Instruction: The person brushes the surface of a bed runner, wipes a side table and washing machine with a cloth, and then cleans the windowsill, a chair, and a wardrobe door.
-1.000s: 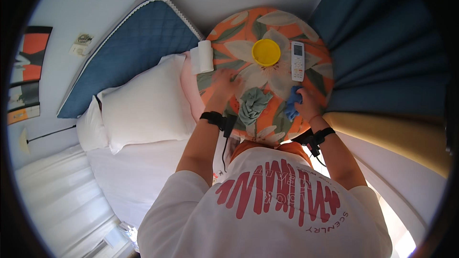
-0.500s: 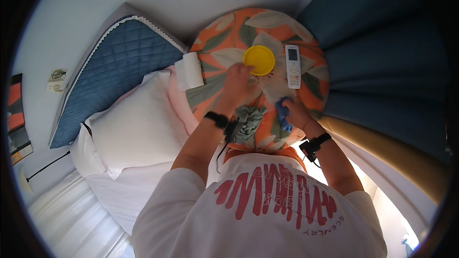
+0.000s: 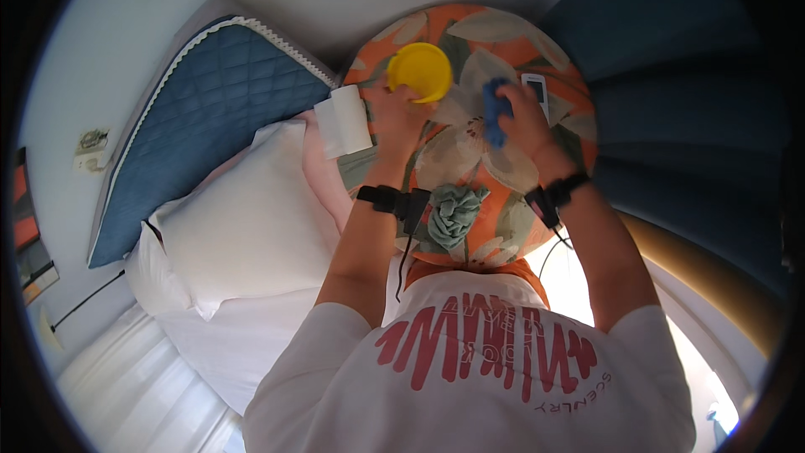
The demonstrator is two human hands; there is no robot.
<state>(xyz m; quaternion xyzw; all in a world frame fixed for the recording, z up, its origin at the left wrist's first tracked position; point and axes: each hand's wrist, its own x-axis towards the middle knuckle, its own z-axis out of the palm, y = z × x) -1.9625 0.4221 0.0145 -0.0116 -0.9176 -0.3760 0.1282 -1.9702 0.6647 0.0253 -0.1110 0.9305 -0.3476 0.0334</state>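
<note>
My left hand [image 3: 397, 117] grips the near edge of a round yellow bowl [image 3: 422, 69], which is at the far left part of the round table. In my right hand [image 3: 527, 122] is a crumpled blue cloth [image 3: 496, 113], over the middle of the table and to the right of the bowl. Just past that hand lies a white remote control [image 3: 535, 84], its lower part hidden by my fingers and wrist. A bunched grey-green cloth [image 3: 455, 216] rests near the table's front edge, between my two forearms.
An orange floral cloth covers the round table [image 3: 394, 29]. At its left edge lies a white paper roll [image 3: 348, 122]. A bed with a white pillow [image 3: 243, 218] and blue quilted headboard [image 3: 201, 101] stands left; a dark blue curtain [image 3: 688, 92] hangs right.
My left hand has taken hold of the bowl and shifted it left and away from me. My right hand has carried the blue cloth from the near right to the table's middle.
</note>
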